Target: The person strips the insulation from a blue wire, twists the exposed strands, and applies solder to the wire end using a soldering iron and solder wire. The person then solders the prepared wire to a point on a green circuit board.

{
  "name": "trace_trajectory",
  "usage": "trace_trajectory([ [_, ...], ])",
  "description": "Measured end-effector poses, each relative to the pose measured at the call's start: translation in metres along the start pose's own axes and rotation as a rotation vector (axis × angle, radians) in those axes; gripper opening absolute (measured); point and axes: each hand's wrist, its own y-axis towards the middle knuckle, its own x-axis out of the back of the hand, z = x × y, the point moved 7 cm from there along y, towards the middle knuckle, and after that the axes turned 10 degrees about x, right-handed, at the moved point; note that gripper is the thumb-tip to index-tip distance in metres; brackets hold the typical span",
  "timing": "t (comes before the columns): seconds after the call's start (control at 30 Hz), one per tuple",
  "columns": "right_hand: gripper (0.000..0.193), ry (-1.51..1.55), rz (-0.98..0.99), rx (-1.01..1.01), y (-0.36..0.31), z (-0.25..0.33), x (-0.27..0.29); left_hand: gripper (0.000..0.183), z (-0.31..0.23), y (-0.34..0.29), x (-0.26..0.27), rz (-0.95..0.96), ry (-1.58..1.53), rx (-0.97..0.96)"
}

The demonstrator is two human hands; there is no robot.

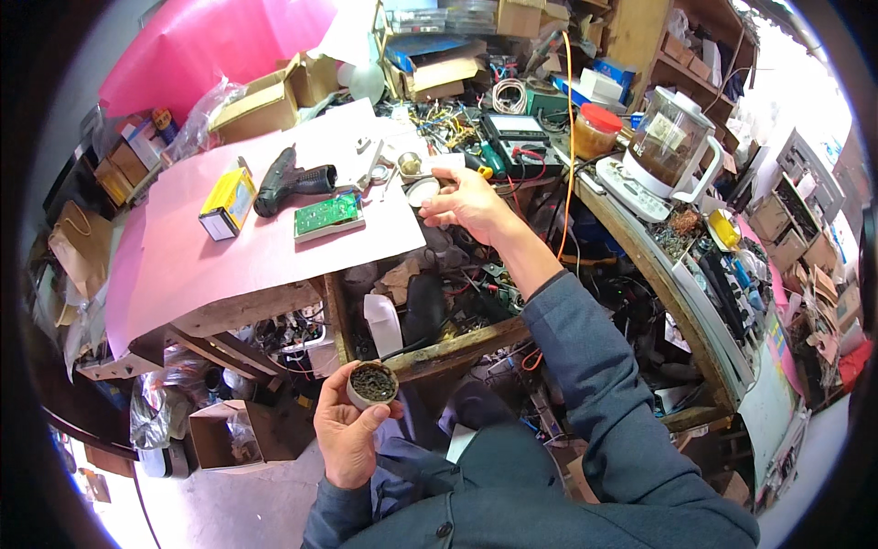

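Observation:
Down in front of me, my left hand holds a small round tin between thumb and fingers. Its top is uncovered, showing a dark, crumbly filling. My right hand reaches out over the edge of the bench, thumb and fingers on either side of a small white round lid. Just beyond that lid stands a small round container. To the left, on pink sheeting, lie a green circuit board in a pale housing, a black pistol-shaped tool and a yellow box.
Below my right hand, an open drawer is crammed with parts and cables. At the right are a glass kettle on a white base and a red-lidded jar. An orange cable hangs down. A cardboard box sits on the floor.

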Motion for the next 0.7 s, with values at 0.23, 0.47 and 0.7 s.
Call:
trace_trajectory([
  [0.23, 0.032, -0.886, -0.205, 0.254, -0.002, 0.011, 0.008, 0.067, -0.010, -0.004, 0.021, -0.135, 0.153, -0.096],
  [0.47, 0.016, -0.707, 0.222, 0.513, -0.094, 0.006, -0.073, 0.053, -0.043, -0.022, 0.066, -0.385, 0.045, -0.359],
  [0.7, 0.021, -0.741, 0.618, 0.582, -0.151, -0.030, -0.157, 0.058, -0.038, -0.015, 0.084, -0.463, 0.099, -0.311],
])
